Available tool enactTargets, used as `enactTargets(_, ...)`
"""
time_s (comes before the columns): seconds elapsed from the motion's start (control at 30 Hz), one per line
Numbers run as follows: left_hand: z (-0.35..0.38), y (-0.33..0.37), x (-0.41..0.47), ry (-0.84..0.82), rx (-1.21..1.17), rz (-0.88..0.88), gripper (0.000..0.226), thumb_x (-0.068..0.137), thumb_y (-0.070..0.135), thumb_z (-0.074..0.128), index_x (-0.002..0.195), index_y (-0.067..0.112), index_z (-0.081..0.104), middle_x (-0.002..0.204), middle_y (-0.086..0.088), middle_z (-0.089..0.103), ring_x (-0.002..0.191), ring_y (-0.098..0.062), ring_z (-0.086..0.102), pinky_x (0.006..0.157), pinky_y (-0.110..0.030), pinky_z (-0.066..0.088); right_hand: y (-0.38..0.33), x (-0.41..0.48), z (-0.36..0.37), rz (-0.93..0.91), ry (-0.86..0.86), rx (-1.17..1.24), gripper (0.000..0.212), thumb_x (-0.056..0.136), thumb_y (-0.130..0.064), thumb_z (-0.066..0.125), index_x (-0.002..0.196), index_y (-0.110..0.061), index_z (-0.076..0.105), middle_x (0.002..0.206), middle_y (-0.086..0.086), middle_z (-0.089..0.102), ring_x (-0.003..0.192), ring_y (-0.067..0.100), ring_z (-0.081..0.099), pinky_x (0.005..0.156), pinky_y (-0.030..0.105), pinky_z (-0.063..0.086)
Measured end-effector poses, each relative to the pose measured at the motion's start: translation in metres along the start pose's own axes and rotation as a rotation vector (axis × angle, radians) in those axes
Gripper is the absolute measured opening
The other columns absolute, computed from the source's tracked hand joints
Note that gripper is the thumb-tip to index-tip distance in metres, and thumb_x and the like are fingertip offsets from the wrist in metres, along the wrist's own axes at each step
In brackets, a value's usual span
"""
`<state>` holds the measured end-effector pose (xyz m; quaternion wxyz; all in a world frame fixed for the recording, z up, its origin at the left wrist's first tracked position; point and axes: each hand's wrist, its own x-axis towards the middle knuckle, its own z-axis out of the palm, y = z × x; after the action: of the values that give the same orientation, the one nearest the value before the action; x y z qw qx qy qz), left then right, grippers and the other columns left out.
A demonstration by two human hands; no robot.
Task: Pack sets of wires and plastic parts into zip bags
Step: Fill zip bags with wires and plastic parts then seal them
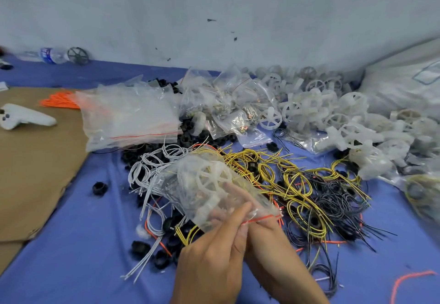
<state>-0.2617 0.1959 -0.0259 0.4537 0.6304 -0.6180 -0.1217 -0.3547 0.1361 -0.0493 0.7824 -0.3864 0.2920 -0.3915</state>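
Clear zip bag (209, 189) with white wheel part (209, 179), above wire piles (292, 184).

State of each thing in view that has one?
Clear zip bag with red seal strip: filled, held, seal unclear.
Left hand: pinches the bag's red strip.
Right hand: holds the bag from beneath.
Stack of clear empty zip bags: lying flat.
Clear plastic water bottle: lying on its side.

Small packing workshop here: blue cloth surface (71, 244) against a grey wall (214, 6), white plastic spoked wheels (352, 103) heaped along its far edge, yellow wire coils (297, 184), clear red-striped zip bags (128, 115) stacked.
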Motion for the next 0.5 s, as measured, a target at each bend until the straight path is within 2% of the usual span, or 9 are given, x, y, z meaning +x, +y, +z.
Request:
enactTargets(0.07,-0.002,-0.001,-0.001,0.001,-0.001,-0.023,0.037,0.094,0.038,0.045,0.121,0.033,0.069,0.096,0.010,0.076,0.080,-0.006,0.072,0.054,-0.026,0.055,0.001,0.010,0.011,-0.016,0.020,0.043,0.045,0.099,-0.003,0.041,0.134,-0.028,0.053,0.123,0.016,0.067,0.117,0.033,0.063,0.096,0.034,0.053)
enactTargets(0.13,-0.003,-0.003,-0.002,-0.002,0.003,-0.039,0.039,0.094,0.040,0.043,0.123,0.033,0.069,0.094,0.009,0.076,0.079,-0.009,0.072,0.054,-0.027,0.053,-0.002,0.017,0.019,-0.036,0.058,0.056,0.039,0.097,-0.017,0.053,0.134,-0.030,0.053,0.122,0.016,0.067,0.112,0.032,0.066,0.091,0.033,0.055)
enactTargets(0.23,-0.001,-0.007,-0.003,0.004,0.009,-0.054,0.043,0.093,0.043,0.040,0.126,0.033,0.066,0.094,0.006,0.076,0.081,-0.011,0.069,0.060,-0.031,0.052,-0.007,0.024,0.026,-0.057,0.067,0.059,0.037,0.093,-0.018,0.060,0.130,-0.019,0.056,0.113,0.020,0.069,0.106,0.034,0.068,0.082,0.034,0.057)
enactTargets(0.33,0.003,-0.011,-0.004,0.011,0.008,-0.067,0.043,0.092,0.045,0.040,0.126,0.036,0.065,0.096,0.007,0.076,0.087,-0.009,0.066,0.064,-0.027,0.049,-0.005,0.031,0.029,-0.074,0.129,0.011,0.059,0.074,-0.029,0.071,0.125,-0.006,0.055,0.112,0.028,0.065,0.104,0.037,0.066,0.080,0.036,0.056)
enactTargets(0.37,0.003,-0.012,-0.004,0.009,0.010,-0.072,0.041,0.092,0.046,0.041,0.126,0.039,0.064,0.097,0.008,0.076,0.088,-0.008,0.065,0.065,-0.026,0.049,-0.003,0.032,0.029,-0.087,0.161,-0.062,0.055,0.079,-0.024,0.068,0.127,-0.002,0.052,0.110,0.028,0.064,0.104,0.039,0.065,0.081,0.037,0.053)
enactTargets(0.4,0.004,-0.014,-0.005,0.003,0.007,-0.080,0.040,0.093,0.048,0.042,0.127,0.043,0.062,0.099,0.009,0.075,0.089,-0.008,0.064,0.066,-0.025,0.048,-0.001,0.032,0.027,-0.086,0.198,-0.156,0.046,0.087,-0.017,0.062,0.128,0.001,0.051,0.105,0.023,0.064,0.101,0.036,0.065,0.079,0.031,0.051)
enactTargets(0.47,0.003,-0.018,-0.005,-0.007,0.003,-0.095,0.039,0.093,0.052,0.039,0.128,0.052,0.058,0.100,0.010,0.074,0.087,-0.009,0.066,0.069,-0.025,0.047,0.005,0.030,0.019,-0.058,0.260,-0.390,0.034,0.099,-0.004,0.048,0.131,0.006,0.049,0.092,0.003,0.061,0.085,0.013,0.062,0.069,0.013,0.049)
enactTargets(0.5,0.003,-0.020,-0.004,-0.002,0.007,-0.100,0.040,0.092,0.053,0.037,0.128,0.056,0.055,0.101,0.011,0.074,0.085,-0.009,0.066,0.070,-0.025,0.047,0.006,0.027,0.015,-0.064,0.262,-0.532,0.032,0.099,0.001,0.046,0.130,0.005,0.051,0.090,0.001,0.059,0.082,0.009,0.057,0.067,0.012,0.049)
